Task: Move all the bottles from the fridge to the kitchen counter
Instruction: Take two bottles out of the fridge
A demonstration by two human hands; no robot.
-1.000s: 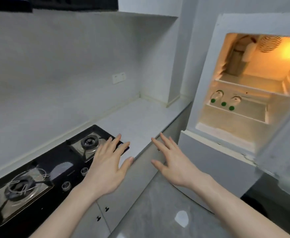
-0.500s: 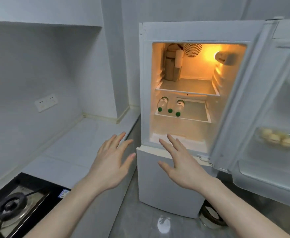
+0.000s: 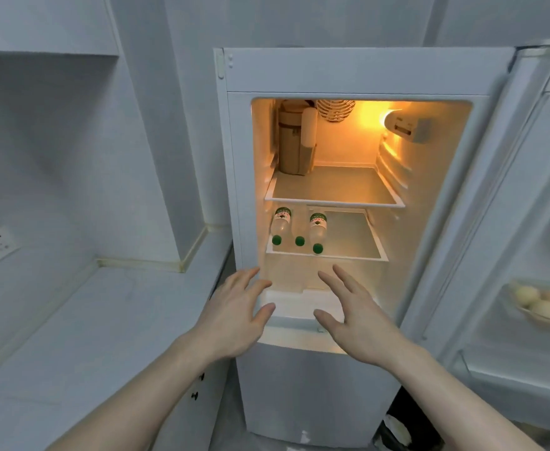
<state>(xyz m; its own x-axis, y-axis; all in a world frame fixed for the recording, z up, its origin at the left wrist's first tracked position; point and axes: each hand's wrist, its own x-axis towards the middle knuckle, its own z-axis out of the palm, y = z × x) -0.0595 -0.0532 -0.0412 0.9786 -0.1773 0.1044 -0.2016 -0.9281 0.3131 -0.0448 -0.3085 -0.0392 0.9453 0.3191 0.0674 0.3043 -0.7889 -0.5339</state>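
Three bottles lie on the lower shelf (image 3: 348, 255) in the fridge (image 3: 348, 73), centre of frame, green caps toward you. Left bottle (image 3: 280, 224) and right bottle (image 3: 317, 229) show labels; the middle bottle (image 3: 298, 231) is clear and hard to make out, only its cap reads well. They lie close side by side; touching or not, can't tell. The shelf's right half is bare, room there. Upper shelf (image 3: 332, 200) holds one beige container (image 3: 295, 141) at its back left, top cut by the frame of the opening.

Your left hand (image 3: 234, 317) and right hand (image 3: 361, 320) hover low centre in front of the fridge's bottom ledge, fingers spread and straight, holding nothing, well apart from the bottles. Counter (image 3: 81, 320) sits lower left, just beside the fridge. Door (image 3: 534, 222) stands open at right, cut off by the frame edge; its rack holds eggs (image 3: 540, 304), count unclear.
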